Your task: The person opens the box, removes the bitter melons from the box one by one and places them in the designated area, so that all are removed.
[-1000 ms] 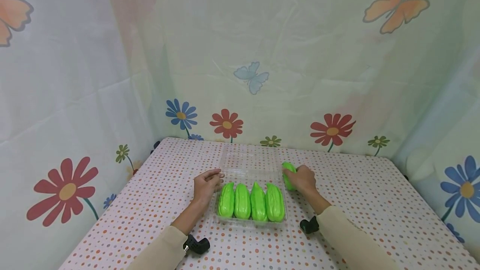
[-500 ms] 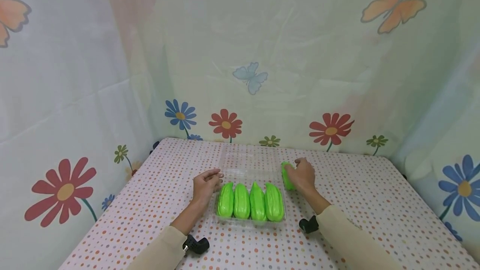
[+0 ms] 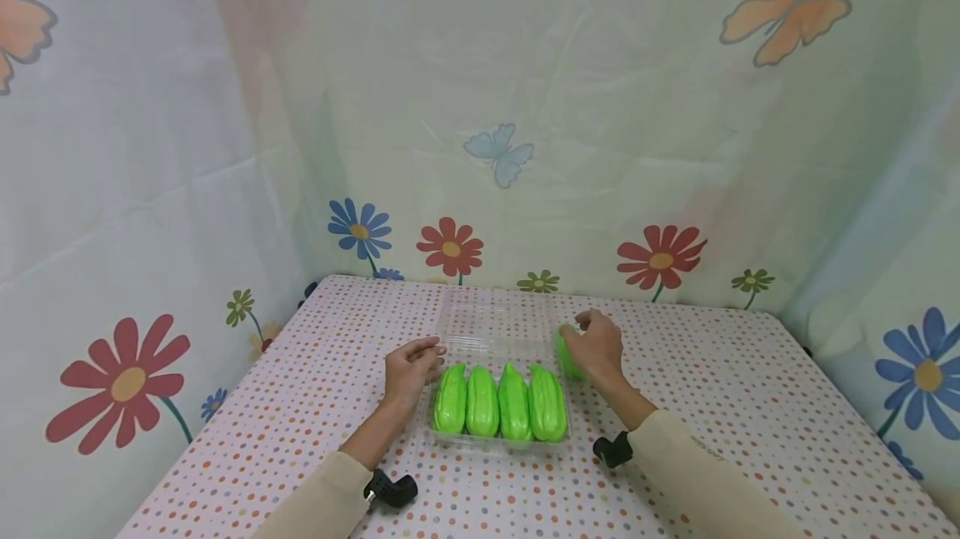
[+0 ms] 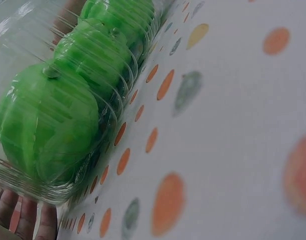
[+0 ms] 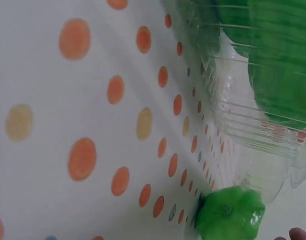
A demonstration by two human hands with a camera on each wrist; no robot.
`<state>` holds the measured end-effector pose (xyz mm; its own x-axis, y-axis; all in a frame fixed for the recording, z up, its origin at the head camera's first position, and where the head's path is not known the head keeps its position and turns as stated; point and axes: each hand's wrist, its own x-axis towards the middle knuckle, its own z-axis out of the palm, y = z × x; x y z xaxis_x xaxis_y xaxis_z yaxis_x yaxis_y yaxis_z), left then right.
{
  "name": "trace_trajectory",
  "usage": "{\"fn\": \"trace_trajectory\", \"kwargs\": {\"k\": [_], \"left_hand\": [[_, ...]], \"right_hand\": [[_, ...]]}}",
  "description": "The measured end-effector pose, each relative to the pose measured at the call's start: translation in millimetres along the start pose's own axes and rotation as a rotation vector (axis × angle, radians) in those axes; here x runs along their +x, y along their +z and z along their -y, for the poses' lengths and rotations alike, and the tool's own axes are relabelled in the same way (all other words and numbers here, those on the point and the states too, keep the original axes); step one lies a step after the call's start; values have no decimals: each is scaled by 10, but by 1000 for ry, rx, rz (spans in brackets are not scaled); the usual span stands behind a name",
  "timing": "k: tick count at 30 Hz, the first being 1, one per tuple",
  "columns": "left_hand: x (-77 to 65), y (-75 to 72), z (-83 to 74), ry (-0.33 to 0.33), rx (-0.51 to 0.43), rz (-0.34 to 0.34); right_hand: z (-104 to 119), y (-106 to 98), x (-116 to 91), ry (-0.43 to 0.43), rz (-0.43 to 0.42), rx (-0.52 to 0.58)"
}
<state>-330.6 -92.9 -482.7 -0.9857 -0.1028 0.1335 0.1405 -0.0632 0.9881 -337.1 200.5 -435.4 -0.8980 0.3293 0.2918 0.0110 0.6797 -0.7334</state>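
Observation:
Several glossy green ridged gourds (image 3: 482,402) lie side by side in a clear plastic clamshell box (image 3: 497,444). Another green gourd (image 3: 566,355) lies outside, by the box's back right corner. My right hand (image 3: 596,347) is over its right side, thumb side against it and the other fingers loosely bent. The right wrist view has this gourd's rounded end (image 5: 230,212) beside the box, with fingertips (image 5: 299,234) apart from it. My left hand (image 3: 407,368) is at the box's left back corner, fingers relaxed; in the left wrist view its fingers (image 4: 27,220) sit right at the box's edge.
The box's clear lid (image 3: 495,318) lies folded back behind it. A dotted cloth (image 3: 712,406) covers the table. Curtains printed with flowers and butterflies (image 3: 501,154) stand at the back and both sides. Black camera mounts (image 3: 392,489) are strapped at both wrists.
My right fingers have loosened and lifted off the far side of the loose gourd. Hand and gourd have shifted slightly left toward the box. The left hand has stayed in place.

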Motion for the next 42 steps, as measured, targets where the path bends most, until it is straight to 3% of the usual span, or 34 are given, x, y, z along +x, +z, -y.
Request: {"fn": "trace_trajectory", "kwargs": {"k": [7,14,20,27,37,42], "left_hand": [[-8,-2,1,1,-5,1],[-9,5,-15,-3,-5,-4],[-3,8,-15,-4,4,-4],[-209,36,-342,-11,14,12],[-207,31,-336,-2,6,15],[-206,33,-336,-2,9,14]], "right_hand": [[47,-12,-71,-46,9,10],[176,-61,-195,-86,89,32],[239,-77,-297,-112,175,-29],[273,-81,-386,-179,224,-115],[319,-70,-500,-271,281,-131],[344,-44,-560,-299,300,-247]]}}
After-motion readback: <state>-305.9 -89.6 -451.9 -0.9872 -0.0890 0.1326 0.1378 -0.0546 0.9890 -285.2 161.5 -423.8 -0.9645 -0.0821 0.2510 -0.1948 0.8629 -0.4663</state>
